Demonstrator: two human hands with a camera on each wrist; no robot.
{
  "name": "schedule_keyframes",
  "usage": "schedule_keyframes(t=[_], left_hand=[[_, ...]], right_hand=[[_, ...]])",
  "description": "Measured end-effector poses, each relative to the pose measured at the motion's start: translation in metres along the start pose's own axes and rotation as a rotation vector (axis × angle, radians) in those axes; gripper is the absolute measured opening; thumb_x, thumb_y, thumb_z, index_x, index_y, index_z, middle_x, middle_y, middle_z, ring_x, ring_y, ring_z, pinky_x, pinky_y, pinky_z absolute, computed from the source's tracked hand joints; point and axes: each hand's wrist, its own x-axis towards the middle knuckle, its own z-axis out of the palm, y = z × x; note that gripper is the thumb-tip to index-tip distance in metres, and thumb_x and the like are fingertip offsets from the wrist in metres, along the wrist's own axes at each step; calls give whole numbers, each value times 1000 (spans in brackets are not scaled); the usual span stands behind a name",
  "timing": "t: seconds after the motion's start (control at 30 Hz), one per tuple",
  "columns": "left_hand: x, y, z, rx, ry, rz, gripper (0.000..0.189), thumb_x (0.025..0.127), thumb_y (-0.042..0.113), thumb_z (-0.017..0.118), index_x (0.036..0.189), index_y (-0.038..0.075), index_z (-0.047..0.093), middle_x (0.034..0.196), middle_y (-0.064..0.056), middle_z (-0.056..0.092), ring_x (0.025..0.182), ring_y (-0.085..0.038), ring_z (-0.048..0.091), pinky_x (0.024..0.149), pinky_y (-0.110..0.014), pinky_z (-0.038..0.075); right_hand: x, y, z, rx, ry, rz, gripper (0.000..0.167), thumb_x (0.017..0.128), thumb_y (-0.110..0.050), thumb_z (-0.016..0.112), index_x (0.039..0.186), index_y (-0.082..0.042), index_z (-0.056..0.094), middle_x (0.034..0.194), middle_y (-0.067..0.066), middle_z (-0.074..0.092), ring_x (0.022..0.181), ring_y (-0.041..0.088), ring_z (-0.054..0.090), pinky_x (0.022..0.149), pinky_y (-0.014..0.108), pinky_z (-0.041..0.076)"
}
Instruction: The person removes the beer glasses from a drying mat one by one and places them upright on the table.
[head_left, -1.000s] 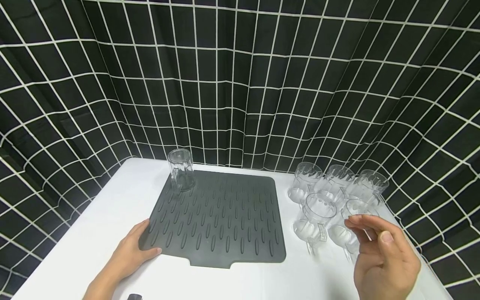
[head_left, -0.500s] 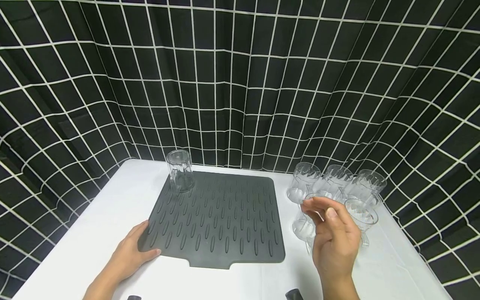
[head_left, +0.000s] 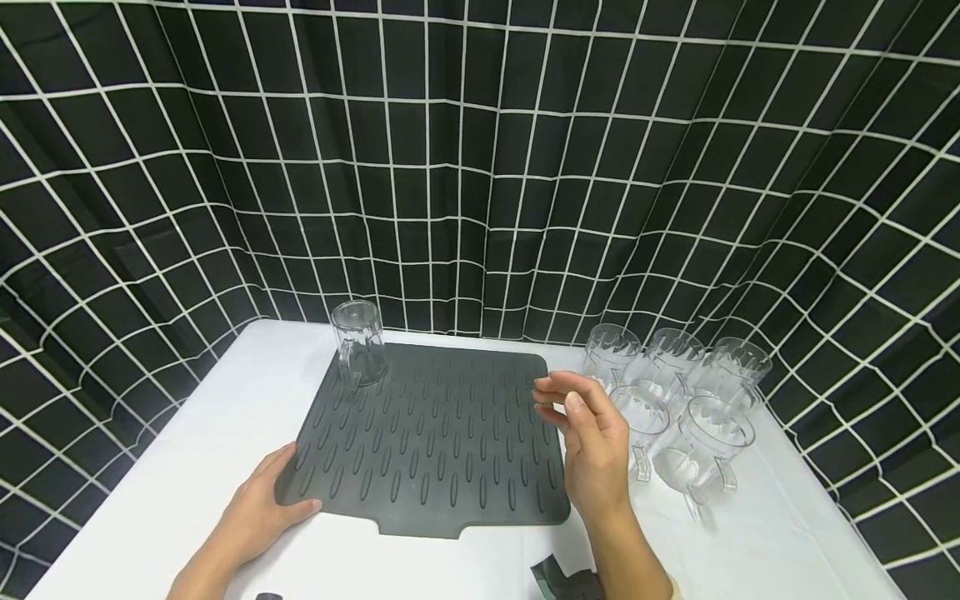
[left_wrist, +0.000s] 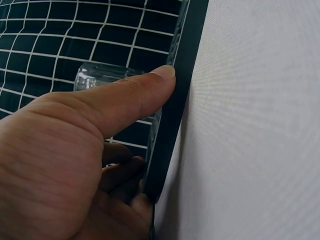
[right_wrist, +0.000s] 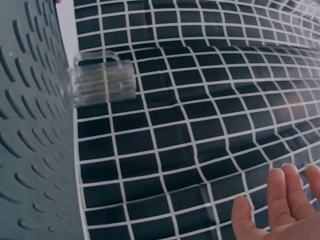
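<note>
A dark grey drying mat (head_left: 431, 433) with raised ridges lies on the white table. My left hand (head_left: 255, 504) rests at its near left corner, thumb against the front edge and fingers along the left side; in the left wrist view the thumb (left_wrist: 135, 95) presses the rim. One clear glass mug (head_left: 360, 346) stands upright at the mat's far left corner, handle toward me. Over the mat's right edge hovers my right hand (head_left: 588, 442), fingers loosely bent, holding nothing. In the right wrist view, its fingers (right_wrist: 277, 195) are spread apart from the mug (right_wrist: 102, 80).
Several clear glass mugs stand in two rows right of the mat, among them a near right mug (head_left: 705, 450) and a near left mug (head_left: 637, 417) partly behind my right hand. A black cloth (head_left: 480, 167) with white grid lines encloses the table's back and sides.
My right hand has moved left, from in front of the right-hand mugs to above the mat's right edge. The left hand stays at the mat's corner.
</note>
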Motion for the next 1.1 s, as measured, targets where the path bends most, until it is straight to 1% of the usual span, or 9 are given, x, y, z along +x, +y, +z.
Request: schedule_keyframes(t=[0.1, 0.23, 0.37, 0.53, 0.6, 0.77, 0.9, 1.0, 1.1], left_hand=[[0, -1, 1, -2, -2, 3, 101, 73, 37, 81, 147, -8, 28, 150, -27, 27, 134, -49, 26, 106, -64, 23], [0, 0, 1, -5, -13, 6, 101, 74, 38, 80, 147, -8, 28, 150, -27, 26, 134, -49, 26, 106, -64, 23], [0, 0, -1, -3, -11, 9, 100, 74, 36, 81, 147, -8, 28, 150, -27, 26, 134, -49, 26, 106, -64, 22], [2, 0, 0, -20, -16, 5, 100, 74, 36, 81, 147, -7, 27, 151, -26, 26, 135, -48, 25, 107, -63, 21], [3, 0, 1, -29, -18, 4, 100, 74, 36, 81, 147, -7, 27, 151, -26, 25, 136, -48, 24, 107, -63, 21], [2, 0, 1, -32, -11, -2, 101, 73, 34, 81, 148, -6, 27, 152, -24, 25, 136, -47, 24, 108, -63, 21], [1, 1, 0, -28, -7, -8, 101, 73, 36, 81, 148, -5, 27, 153, -23, 25, 136, -47, 24, 108, -63, 21], [1, 1, -1, -30, -2, -5, 101, 73, 35, 81, 148, -5, 27, 153, -23, 26, 136, -47, 24, 108, -63, 21], [1, 1, -1, -33, 0, -2, 100, 74, 34, 81, 148, -5, 28, 152, -23, 26, 136, -47, 24, 108, -63, 21]], right_hand=[[0, 8, 4, -28, 8, 53, 28, 100, -2, 39, 114, 19, 50, 107, 23, 60, 99, 31, 61, 87, 42, 52], [2, 17, 9, -37, 12, 111, 29, 100, -6, 41, 115, 17, 51, 107, 22, 60, 100, 31, 60, 86, 42, 53], [8, 28, 16, -57, 3, 135, 29, 100, -8, 42, 115, 16, 51, 107, 24, 59, 100, 30, 59, 85, 43, 53], [13, 45, 27, -63, -14, 167, 28, 100, -10, 43, 115, 11, 53, 108, 27, 57, 101, 30, 59, 84, 42, 53], [15, 51, 32, -68, -16, 188, 28, 100, -12, 44, 116, 9, 54, 109, 26, 57, 101, 29, 59, 84, 41, 53], [17, 67, 45, -98, -30, 221, 31, 100, -15, 44, 120, 7, 54, 111, 23, 59, 103, 29, 60, 85, 42, 54], [19, 78, 55, -95, -40, 240, 33, 99, -17, 46, 122, 6, 53, 111, 21, 60, 104, 31, 59, 85, 47, 53], [21, 86, 63, -73, -47, 252, 34, 99, -20, 48, 121, 6, 53, 112, 22, 60, 104, 34, 58, 86, 53, 52], [22, 95, 70, -57, -59, 271, 35, 99, -22, 49, 122, 5, 54, 113, 23, 60, 106, 37, 57, 86, 56, 51]])
